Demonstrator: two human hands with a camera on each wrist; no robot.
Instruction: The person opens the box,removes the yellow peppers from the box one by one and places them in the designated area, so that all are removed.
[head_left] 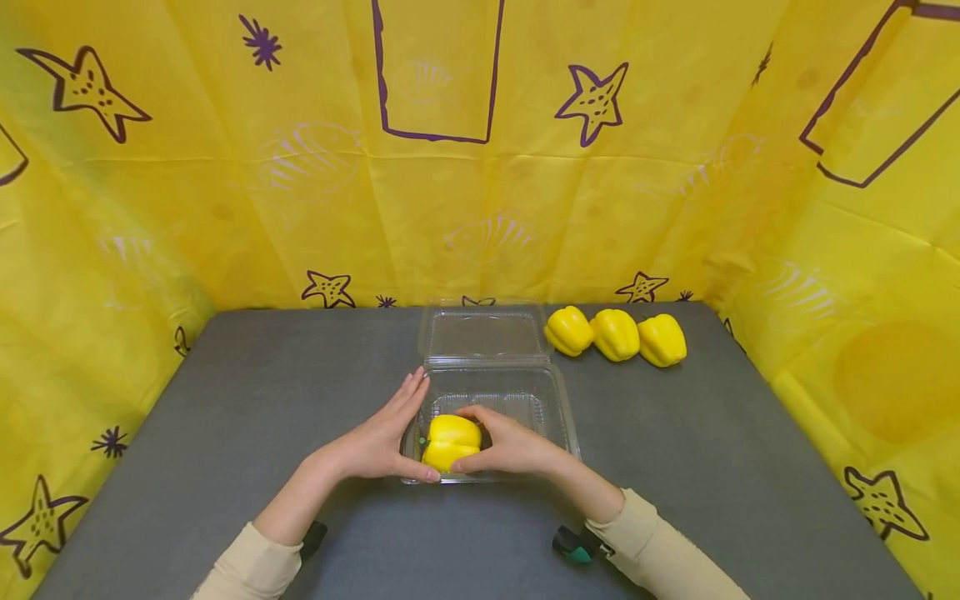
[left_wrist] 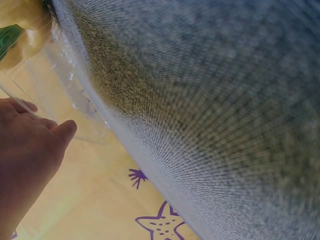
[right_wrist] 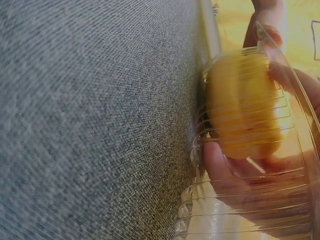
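A yellow bell pepper [head_left: 452,443] lies on its side in the front left corner of a clear plastic clamshell container [head_left: 566,408], its green stem facing left. My right hand [head_left: 517,442] holds this pepper from the right, thumb at the front and fingers behind. Through the ribbed clear wall in the right wrist view, the fingers show around the pepper [right_wrist: 245,102]. At the container's left side, my left hand [head_left: 375,437] has its fingers extended along the rim and its thumb at the front edge. The left wrist view shows that hand [left_wrist: 32,142] beside the clear wall.
The container's lid [head_left: 483,335] lies folded back toward the rear edge of the grey table [head_left: 247,400]. Right of the lid, three more yellow bell peppers [head_left: 615,335] sit in a row. A yellow patterned curtain [head_left: 480,200] surrounds the table's back and sides.
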